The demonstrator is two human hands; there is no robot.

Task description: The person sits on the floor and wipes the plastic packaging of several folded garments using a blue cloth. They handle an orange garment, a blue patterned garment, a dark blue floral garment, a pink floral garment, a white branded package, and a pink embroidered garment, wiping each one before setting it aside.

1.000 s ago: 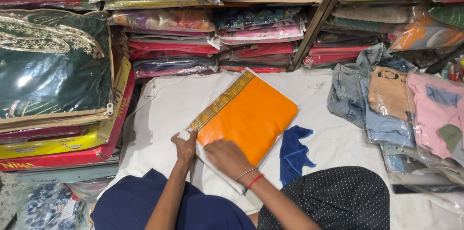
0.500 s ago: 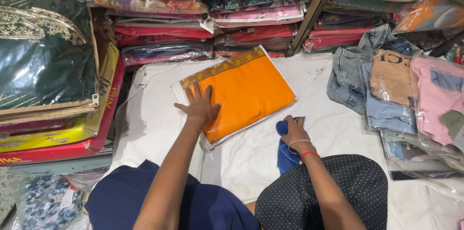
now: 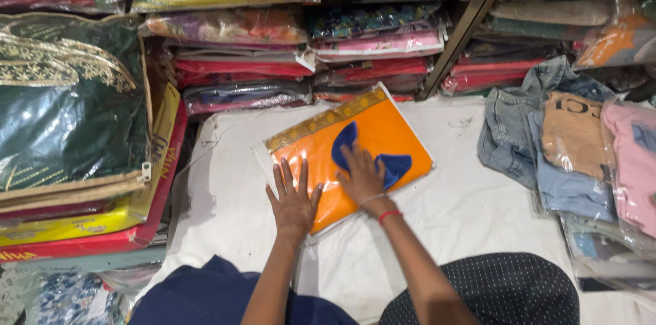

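Dark blue cloth covers the person's knees at the bottom edge, and from there both arms reach onto a white sheet (image 3: 471, 209). Left hand (image 3: 294, 198) lies flat, fingers spread, gripping nothing, on a clear-wrapped orange fabric packet (image 3: 383, 130); right hand (image 3: 362, 174), fingers extended, presses a blue cloth piece (image 3: 396, 164) onto that packet. Beyond stand shelves of packaged fabrics (image 3: 239, 24).

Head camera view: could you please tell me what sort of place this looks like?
Probably a clothing or fabric shop. Shelves hold stacked fabrics in clear plastic packets, folded jeans lie alongside, and both hands press an orange packaged cloth on a white sheet.
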